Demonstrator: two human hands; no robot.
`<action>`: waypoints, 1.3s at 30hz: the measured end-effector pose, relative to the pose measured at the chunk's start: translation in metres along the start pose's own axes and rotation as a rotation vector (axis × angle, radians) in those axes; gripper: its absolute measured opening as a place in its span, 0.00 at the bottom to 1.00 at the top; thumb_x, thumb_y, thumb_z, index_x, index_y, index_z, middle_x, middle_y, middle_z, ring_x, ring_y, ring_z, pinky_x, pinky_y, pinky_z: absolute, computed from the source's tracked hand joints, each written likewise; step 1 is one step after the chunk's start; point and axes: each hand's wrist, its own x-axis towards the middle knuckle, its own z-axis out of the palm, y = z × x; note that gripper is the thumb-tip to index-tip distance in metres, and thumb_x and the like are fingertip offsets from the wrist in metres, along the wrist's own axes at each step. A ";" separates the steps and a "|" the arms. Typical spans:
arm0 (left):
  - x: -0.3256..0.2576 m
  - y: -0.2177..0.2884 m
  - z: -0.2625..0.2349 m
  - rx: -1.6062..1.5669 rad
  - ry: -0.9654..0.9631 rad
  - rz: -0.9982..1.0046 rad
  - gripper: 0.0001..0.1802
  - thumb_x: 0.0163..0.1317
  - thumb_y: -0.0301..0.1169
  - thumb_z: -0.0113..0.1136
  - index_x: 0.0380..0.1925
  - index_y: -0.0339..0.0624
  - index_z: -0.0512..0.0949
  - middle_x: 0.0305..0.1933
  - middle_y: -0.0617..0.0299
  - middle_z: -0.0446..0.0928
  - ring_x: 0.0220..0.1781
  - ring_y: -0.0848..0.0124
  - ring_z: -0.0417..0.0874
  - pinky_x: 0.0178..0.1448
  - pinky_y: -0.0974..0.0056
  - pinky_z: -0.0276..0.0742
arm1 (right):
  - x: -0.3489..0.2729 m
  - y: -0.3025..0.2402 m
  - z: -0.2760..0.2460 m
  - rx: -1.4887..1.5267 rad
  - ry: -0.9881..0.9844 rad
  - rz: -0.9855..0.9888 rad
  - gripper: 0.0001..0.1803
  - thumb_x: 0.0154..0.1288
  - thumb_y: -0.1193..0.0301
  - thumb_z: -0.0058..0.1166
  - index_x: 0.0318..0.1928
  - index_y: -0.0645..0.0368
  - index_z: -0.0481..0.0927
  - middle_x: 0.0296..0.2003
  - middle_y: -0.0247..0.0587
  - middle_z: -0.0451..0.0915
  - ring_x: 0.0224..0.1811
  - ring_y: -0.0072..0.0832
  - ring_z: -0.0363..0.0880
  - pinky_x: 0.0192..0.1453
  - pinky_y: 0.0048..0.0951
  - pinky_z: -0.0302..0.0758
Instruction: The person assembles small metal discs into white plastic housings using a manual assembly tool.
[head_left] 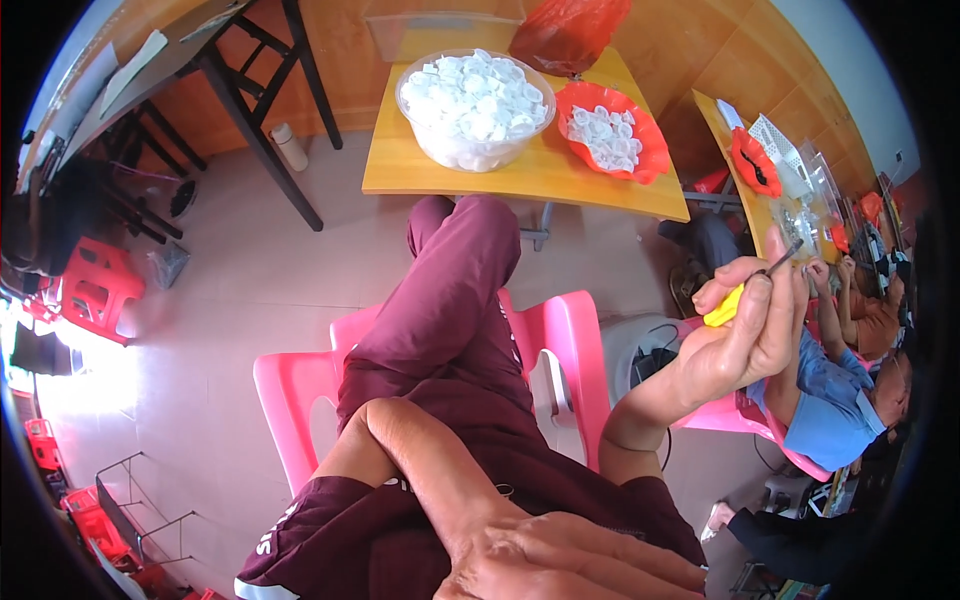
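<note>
My right hand [745,325] is raised at the right, its fingers closed round a small screwdriver [725,307] with a yellow handle. The thin dark shaft sticks out past the fingers, up and to the right. Low in front of my body lies my left hand [560,555], back upward, with the fingers stretched toward the right. Nothing shows in it, though its underside is hidden and the lower edge cuts part of it off. Ahead, a clear round tub [470,155] heaped with small white plastic parts stands on a yellow table [400,180].
Right of the tub sits a red scalloped tray [650,150] with clear plastic pieces; a red plastic bag [570,35] is behind. My pink chair [575,345] has arms on both sides. Co-workers sit at the right, one in a blue shirt [835,410]. A bottle [288,147] stands on the floor.
</note>
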 end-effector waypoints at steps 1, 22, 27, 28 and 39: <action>0.000 -0.010 -0.001 0.015 -0.093 0.227 0.13 0.62 0.30 0.52 0.47 0.42 0.75 0.44 0.43 0.76 0.38 0.54 0.83 0.44 0.53 0.79 | 0.000 0.002 -0.001 0.010 -0.010 -0.006 0.17 0.64 0.77 0.39 0.50 0.77 0.70 0.23 0.43 0.72 0.14 0.18 0.61 0.17 0.16 0.61; 0.007 -0.004 0.014 -0.750 0.188 -0.454 0.24 0.64 0.42 0.47 0.34 0.26 0.77 0.38 0.39 0.76 0.35 0.59 0.81 0.37 0.65 0.80 | 0.006 0.026 0.000 -0.001 -0.049 0.131 0.16 0.62 0.78 0.44 0.50 0.69 0.75 0.23 0.36 0.74 0.17 0.14 0.62 0.22 0.13 0.60; -0.003 -0.003 0.017 -0.926 0.095 -0.536 0.33 0.66 0.48 0.43 0.33 0.19 0.75 0.36 0.36 0.75 0.34 0.60 0.81 0.34 0.69 0.79 | -0.035 0.140 0.033 -0.244 -0.771 0.336 0.12 0.62 0.71 0.50 0.45 0.60 0.80 0.22 0.33 0.77 0.19 0.15 0.69 0.23 0.20 0.66; 0.010 -0.002 0.002 -0.936 0.086 -0.545 0.33 0.66 0.48 0.43 0.33 0.19 0.75 0.36 0.36 0.75 0.34 0.60 0.81 0.34 0.69 0.79 | -0.056 0.163 0.042 -0.362 -0.959 0.322 0.12 0.60 0.71 0.51 0.43 0.59 0.81 0.21 0.37 0.79 0.19 0.20 0.73 0.25 0.25 0.70; 0.000 0.003 0.003 -0.986 -0.060 -0.621 0.33 0.65 0.50 0.42 0.34 0.20 0.75 0.36 0.38 0.75 0.34 0.60 0.80 0.35 0.69 0.79 | -0.132 0.211 0.048 -0.863 -1.128 0.552 0.11 0.51 0.70 0.49 0.33 0.54 0.83 0.30 0.54 0.80 0.36 0.50 0.79 0.41 0.45 0.75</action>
